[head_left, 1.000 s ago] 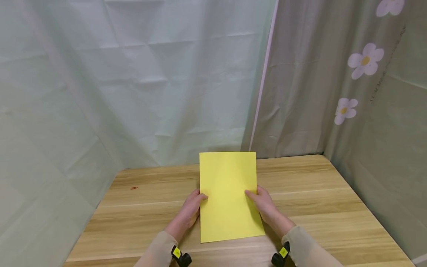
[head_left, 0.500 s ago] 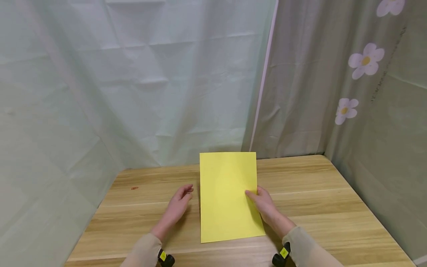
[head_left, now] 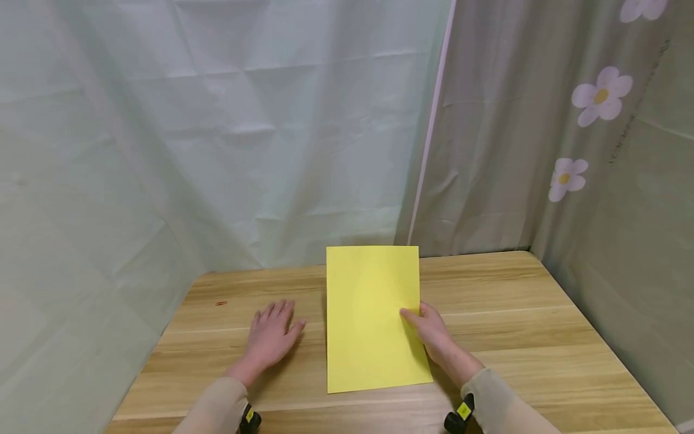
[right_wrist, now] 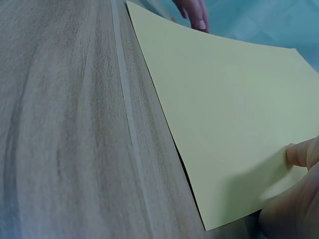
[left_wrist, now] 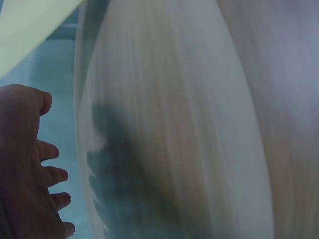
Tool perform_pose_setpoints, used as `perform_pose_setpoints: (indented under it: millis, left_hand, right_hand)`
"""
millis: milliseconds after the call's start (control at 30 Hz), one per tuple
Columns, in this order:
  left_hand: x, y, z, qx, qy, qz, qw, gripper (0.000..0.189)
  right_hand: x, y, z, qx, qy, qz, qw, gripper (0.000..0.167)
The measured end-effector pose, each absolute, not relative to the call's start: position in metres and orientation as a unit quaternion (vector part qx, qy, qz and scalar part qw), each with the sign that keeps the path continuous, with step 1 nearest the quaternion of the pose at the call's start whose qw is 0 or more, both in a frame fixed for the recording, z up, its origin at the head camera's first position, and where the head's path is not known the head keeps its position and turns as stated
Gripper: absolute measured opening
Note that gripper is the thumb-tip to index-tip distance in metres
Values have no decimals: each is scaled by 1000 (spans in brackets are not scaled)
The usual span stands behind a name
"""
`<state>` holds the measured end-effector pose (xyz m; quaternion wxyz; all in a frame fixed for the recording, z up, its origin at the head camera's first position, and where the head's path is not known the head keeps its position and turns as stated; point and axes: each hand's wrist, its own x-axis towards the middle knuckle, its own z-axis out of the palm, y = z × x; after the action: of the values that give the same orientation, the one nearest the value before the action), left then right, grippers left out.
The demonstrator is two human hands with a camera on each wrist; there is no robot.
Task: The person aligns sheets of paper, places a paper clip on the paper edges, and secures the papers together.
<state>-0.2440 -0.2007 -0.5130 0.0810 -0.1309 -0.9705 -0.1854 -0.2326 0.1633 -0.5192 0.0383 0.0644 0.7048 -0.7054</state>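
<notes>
A plain yellow sheet of paper [head_left: 368,319] is held up from the table, its near edge low over the wood. My right hand [head_left: 434,334] pinches its right edge, thumb on the front face and the other fingers hidden behind. In the right wrist view the thumb [right_wrist: 301,153] presses on the sheet [right_wrist: 224,109]. To the left of the paper, my left hand [head_left: 268,337] hovers over the table palm down, fingers spread and holding nothing. The left wrist view shows that hand [left_wrist: 25,159] with its shadow on the wood. A small red paper clip [head_left: 221,303] lies beyond it, to the left.
The wooden table [head_left: 520,337] has its far edge against a pale curtain [head_left: 244,150]. A grey curtain with flowers [head_left: 488,132] hangs at the right. Each wrist wears a black camera, such as the right one [head_left: 456,419].
My left hand has let go of the paper's left edge and moved left, turning palm down with its fingers spreading. The right hand and the paper have stayed in place.
</notes>
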Motion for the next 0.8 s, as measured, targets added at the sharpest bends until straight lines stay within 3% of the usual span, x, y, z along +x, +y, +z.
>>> perform_pose_setpoints:
  millis: [800]
  left_hand:
    - [-252, -288, -516, -19, -990, -139, 8, 82]
  right_hand:
    - [-230, 165, -519, 63, 704, -706, 43, 31]
